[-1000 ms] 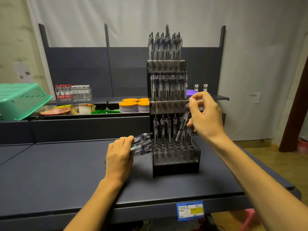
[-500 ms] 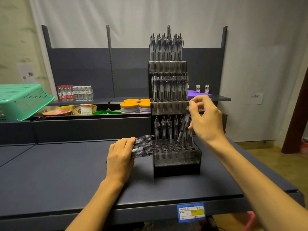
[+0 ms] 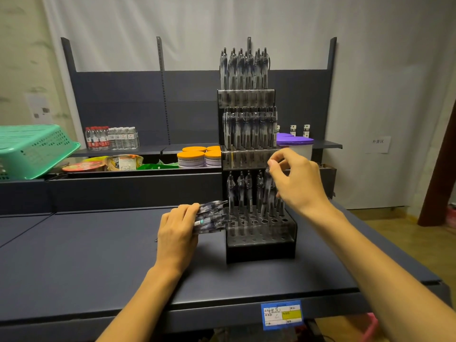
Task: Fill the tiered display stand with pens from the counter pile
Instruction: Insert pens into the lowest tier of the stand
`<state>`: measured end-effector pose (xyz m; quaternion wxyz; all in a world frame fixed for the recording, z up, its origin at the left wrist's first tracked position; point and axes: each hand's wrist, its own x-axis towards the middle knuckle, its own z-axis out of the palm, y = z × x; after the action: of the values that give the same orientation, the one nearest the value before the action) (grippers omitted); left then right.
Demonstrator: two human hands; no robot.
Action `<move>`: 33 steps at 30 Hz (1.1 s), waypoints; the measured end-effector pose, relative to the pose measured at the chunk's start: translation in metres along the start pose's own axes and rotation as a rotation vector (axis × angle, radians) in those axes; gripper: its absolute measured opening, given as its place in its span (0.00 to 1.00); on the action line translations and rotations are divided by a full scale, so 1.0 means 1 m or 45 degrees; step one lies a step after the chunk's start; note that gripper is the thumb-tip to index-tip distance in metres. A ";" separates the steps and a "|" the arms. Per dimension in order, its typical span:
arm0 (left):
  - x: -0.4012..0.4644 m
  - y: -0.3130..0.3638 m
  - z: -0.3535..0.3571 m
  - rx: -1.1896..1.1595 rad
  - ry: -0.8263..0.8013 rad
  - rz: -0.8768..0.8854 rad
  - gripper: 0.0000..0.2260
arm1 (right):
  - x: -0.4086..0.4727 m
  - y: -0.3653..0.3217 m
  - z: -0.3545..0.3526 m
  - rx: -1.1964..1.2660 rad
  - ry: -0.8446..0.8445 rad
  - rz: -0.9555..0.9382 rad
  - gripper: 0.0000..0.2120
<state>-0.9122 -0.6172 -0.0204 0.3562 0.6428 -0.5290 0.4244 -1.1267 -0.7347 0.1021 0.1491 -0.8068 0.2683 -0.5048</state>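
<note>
Head view, left hand [image 3: 176, 233] grips pen bundle [image 3: 212, 217], right hand [image 3: 296, 180] pinches pen [image 3: 266, 191]

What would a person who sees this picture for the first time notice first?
The tall tiered display stand at the centre of the dark counter, its upper tiers packed with upright pens and its bottom tier partly filled. Next, the right hand pinching a pen at the bottom tier's right side, and the left hand holding a bundle of pens beside the stand's base.
</note>
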 end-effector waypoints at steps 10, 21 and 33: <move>0.000 0.000 -0.001 -0.008 -0.024 -0.005 0.20 | -0.001 -0.002 0.005 -0.242 -0.176 0.154 0.08; 0.002 0.002 0.000 -0.005 0.022 0.029 0.19 | -0.020 -0.018 0.022 -0.046 -0.334 -0.090 0.05; 0.000 0.002 -0.002 -0.032 0.084 0.105 0.15 | -0.028 -0.024 0.039 -0.104 -0.605 -0.156 0.08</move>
<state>-0.9147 -0.6163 -0.0195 0.3636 0.6015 -0.5483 0.4531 -1.0951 -0.6998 0.0768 0.1444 -0.9230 0.1965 -0.2977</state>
